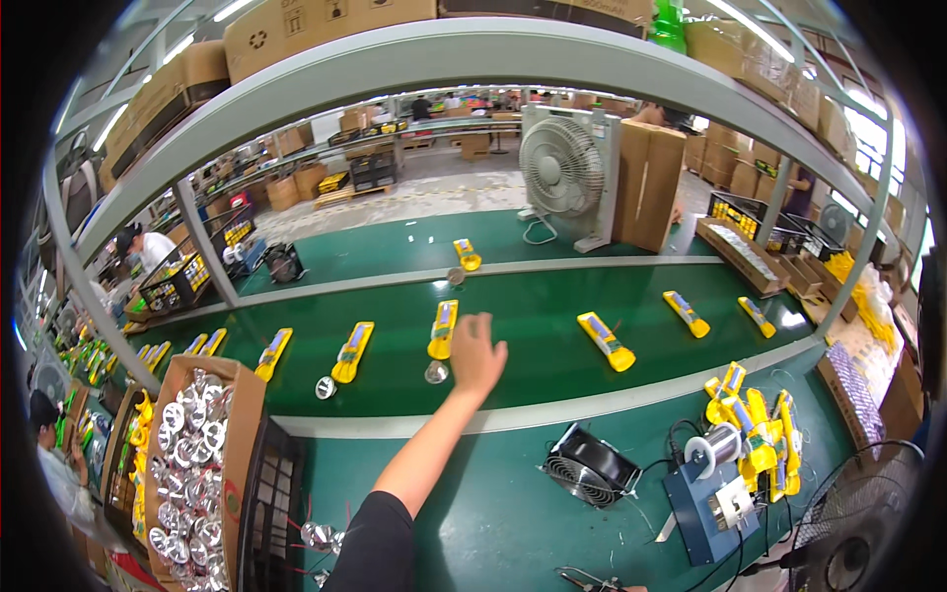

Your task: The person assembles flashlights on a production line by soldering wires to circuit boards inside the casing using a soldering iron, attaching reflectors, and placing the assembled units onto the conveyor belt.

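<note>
My left hand (477, 357) reaches over the green conveyor belt (523, 370), fingers apart and apparently holding nothing. Just left of it lies a yellow flashlight housing (441, 331) with a pale battery and a small green board inside. Below that housing sits a silver reflector cup (436, 372). Only a sliver of my right hand (632, 589) shows at the bottom edge, its fingers out of sight. Close by is a dark thin tool (582, 578), partly cut off. Another housing (352, 352) with a reflector (326, 388) lies further left on the belt.
A carton (252, 395) of silver reflectors stands at left. On the green bench are a small black fan (592, 466), a blue box-shaped device (705, 508) with a wire spool (712, 450), and piled yellow housings (760, 434). A large fan (562, 163) stands beyond the belt.
</note>
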`<action>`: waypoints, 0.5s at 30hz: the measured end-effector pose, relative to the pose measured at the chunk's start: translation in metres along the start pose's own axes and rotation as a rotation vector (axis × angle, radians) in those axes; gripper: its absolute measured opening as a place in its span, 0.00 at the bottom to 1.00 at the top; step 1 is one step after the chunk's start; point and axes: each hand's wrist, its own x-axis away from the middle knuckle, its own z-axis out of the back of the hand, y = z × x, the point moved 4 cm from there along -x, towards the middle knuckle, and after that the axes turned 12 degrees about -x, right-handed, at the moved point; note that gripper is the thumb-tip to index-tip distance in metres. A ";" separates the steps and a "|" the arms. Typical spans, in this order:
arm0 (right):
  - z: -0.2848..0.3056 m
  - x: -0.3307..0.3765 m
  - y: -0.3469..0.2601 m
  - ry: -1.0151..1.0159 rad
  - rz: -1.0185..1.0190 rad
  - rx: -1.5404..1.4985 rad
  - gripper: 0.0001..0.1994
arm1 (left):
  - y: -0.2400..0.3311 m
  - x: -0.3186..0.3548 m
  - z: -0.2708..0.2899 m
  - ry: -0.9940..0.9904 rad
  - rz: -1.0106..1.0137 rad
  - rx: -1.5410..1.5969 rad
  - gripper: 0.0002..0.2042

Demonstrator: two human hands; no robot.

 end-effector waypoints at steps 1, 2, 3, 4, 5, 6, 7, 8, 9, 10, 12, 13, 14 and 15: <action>0.000 0.000 0.001 0.015 0.008 -0.017 0.09 | 0.024 -0.002 -0.012 -0.139 -0.092 0.139 0.17; -0.001 0.000 0.002 0.030 0.017 -0.032 0.09 | 0.046 0.006 -0.040 -0.266 -0.196 0.300 0.16; 0.001 0.000 0.004 0.047 0.025 -0.044 0.09 | 0.078 0.010 -0.057 -0.536 -0.251 0.557 0.18; 0.002 0.000 0.006 0.061 0.034 -0.056 0.09 | 0.106 0.015 -0.066 -0.798 -0.274 0.754 0.20; 0.002 0.001 0.007 0.067 0.046 -0.072 0.09 | 0.122 0.024 -0.082 -0.905 -0.364 0.710 0.20; 0.001 0.003 0.009 0.067 0.061 -0.091 0.09 | 0.132 0.034 -0.100 -0.827 -0.480 0.634 0.18; 0.001 0.003 0.011 0.078 0.074 -0.105 0.09 | 0.142 0.040 -0.110 -0.777 -0.451 0.610 0.16; 0.002 0.004 0.014 0.086 0.087 -0.122 0.09 | 0.149 0.042 -0.115 -0.729 -0.420 0.584 0.14; 0.002 0.005 0.015 0.090 0.097 -0.144 0.09 | 0.151 0.042 -0.114 -0.719 -0.425 0.584 0.14; 0.002 0.007 0.017 0.090 0.103 -0.167 0.09 | 0.148 0.040 -0.114 -0.693 -0.316 0.582 0.11; 0.004 0.008 0.020 0.083 0.101 -0.213 0.09 | 0.140 0.040 -0.110 -0.671 -0.202 0.571 0.09; 0.004 0.008 0.022 0.078 0.093 -0.235 0.09 | 0.131 0.040 -0.106 -0.642 -0.142 0.467 0.08; 0.005 0.009 0.024 0.069 0.080 -0.257 0.09 | 0.119 0.043 -0.102 -0.614 -0.079 0.360 0.07; 0.005 0.009 0.026 0.064 0.071 -0.279 0.09 | 0.108 0.043 -0.090 -0.635 -0.029 0.335 0.06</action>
